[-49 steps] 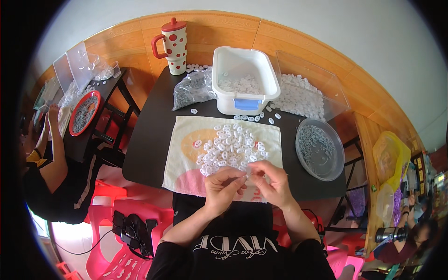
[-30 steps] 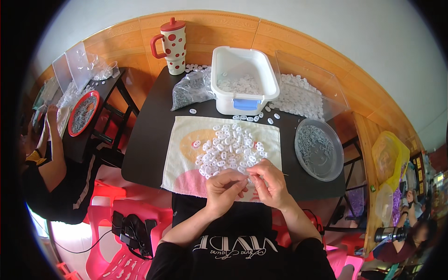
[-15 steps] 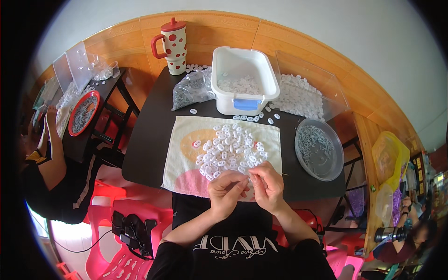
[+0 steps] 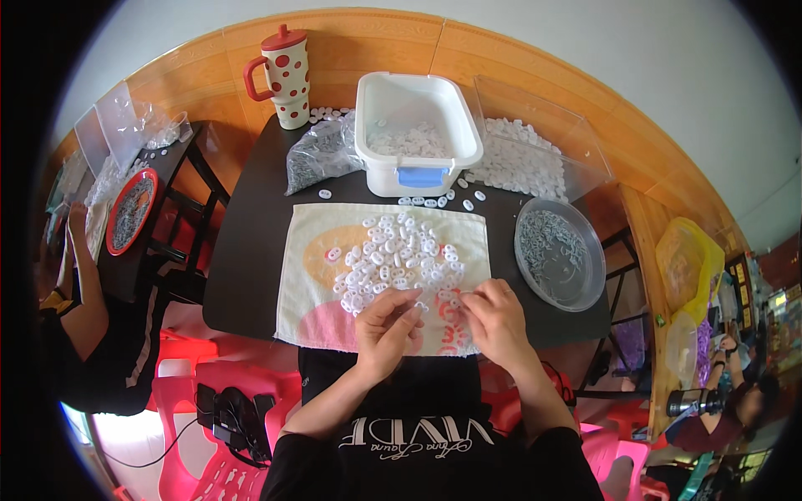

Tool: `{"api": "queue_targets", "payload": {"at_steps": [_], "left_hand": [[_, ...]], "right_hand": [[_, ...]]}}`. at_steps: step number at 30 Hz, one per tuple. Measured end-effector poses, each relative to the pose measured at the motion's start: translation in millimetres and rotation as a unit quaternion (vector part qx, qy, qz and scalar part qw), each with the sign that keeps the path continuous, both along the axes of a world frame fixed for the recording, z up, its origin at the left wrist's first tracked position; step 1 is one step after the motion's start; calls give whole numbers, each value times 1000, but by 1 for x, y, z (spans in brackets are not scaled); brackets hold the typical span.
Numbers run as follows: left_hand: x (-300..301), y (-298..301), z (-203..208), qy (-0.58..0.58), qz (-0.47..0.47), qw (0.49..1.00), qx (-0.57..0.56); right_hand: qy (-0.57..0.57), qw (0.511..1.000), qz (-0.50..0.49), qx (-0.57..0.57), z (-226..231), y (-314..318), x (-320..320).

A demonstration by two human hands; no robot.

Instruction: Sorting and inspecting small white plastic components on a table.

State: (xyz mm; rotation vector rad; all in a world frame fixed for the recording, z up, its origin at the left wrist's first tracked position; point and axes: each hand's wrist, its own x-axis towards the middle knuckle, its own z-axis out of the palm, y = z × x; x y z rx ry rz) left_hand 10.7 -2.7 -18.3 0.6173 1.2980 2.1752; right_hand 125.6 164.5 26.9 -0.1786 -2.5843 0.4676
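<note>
A heap of small white oval plastic pieces [image 4: 393, 259], with dark hole-like marks on them, lies on a patterned cloth [image 4: 288, 305] in front of me. At the heap's near edge my left hand [image 4: 388, 334] is closed, thumb against fingers. A small white piece [image 4: 422, 306] shows at its fingertips, too small to make out fully. My right hand [image 4: 495, 321] is just to the right, apart from the left, with thumb and forefinger pinched over the cloth. Whatever lies between those fingertips is hidden.
Behind the cloth stands a white tub [image 4: 418, 108] holding white pieces, beside a clear bin [image 4: 543, 163] of more. A bag of grey bits [image 4: 322, 154] and a dotted tumbler [image 4: 288, 79] are left of it. A round clear tray [image 4: 585, 288] holds small grey parts. Another person's arm [image 4: 88, 275] is at left.
My hands, together half a second ago, have separated: the right moved slightly right, the left slightly left. The whole view has shifted a little.
</note>
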Motion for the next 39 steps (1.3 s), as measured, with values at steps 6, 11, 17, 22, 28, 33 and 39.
{"api": "queue_targets", "payload": {"at_steps": [6,11,17,22,28,33,39], "left_hand": [[-3,-3,-3,25,-14,1000,-5],[-4,-3,-3,25,-43,999,5],[-4,-5,1,-7,-67,998,5],[-5,-5,0,8,-68,998,7],[-5,-6,-2,-9,-67,998,18],[-6,-7,-2,-7,-73,997,18],[-6,-6,-6,7,-67,997,31]], "right_hand": [[-8,998,-1,65,-10,-7,-5],[33,998,51,15,-16,-9,-6],[126,815,29,-564,-7,-25,-20],[145,811,37,-566,-16,-37,-29],[155,814,21,-560,-13,-45,-33],[143,835,31,-531,-12,-44,-30],[131,852,43,-505,-11,-46,-31]]}}
